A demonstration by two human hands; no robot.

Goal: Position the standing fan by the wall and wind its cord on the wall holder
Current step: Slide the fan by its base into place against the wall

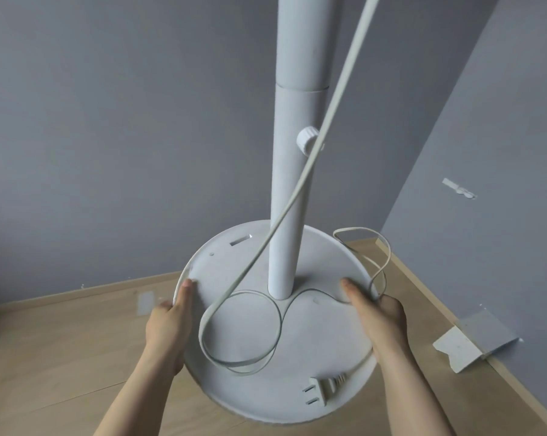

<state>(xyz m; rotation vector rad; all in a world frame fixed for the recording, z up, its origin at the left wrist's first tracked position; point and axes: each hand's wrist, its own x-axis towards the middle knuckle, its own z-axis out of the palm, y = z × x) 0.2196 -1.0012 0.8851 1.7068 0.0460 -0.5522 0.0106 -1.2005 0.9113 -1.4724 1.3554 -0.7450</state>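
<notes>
The white standing fan's round base (pixel 316 347) sits low in the room corner, its pole (pixel 292 184) rising out of the top of the frame. My left hand (pixel 168 328) grips the base's left rim, thumb on top. My right hand (pixel 380 316) grips the right rim, thumb on top. The white cord (pixel 244 313) hangs down from above, loops over the base and ends in a two-pin plug (pixel 321 390) lying on the base near its front edge. A small white holder (pixel 459 188) is fixed on the right wall. The fan head is out of view.
Grey walls (pixel 108 136) meet behind the fan. The wooden floor (pixel 61 357) spreads to the left and front. A height-adjusting knob (pixel 307 140) sticks out of the pole. A loose white and grey board piece (pixel 470 341) leans at the right skirting.
</notes>
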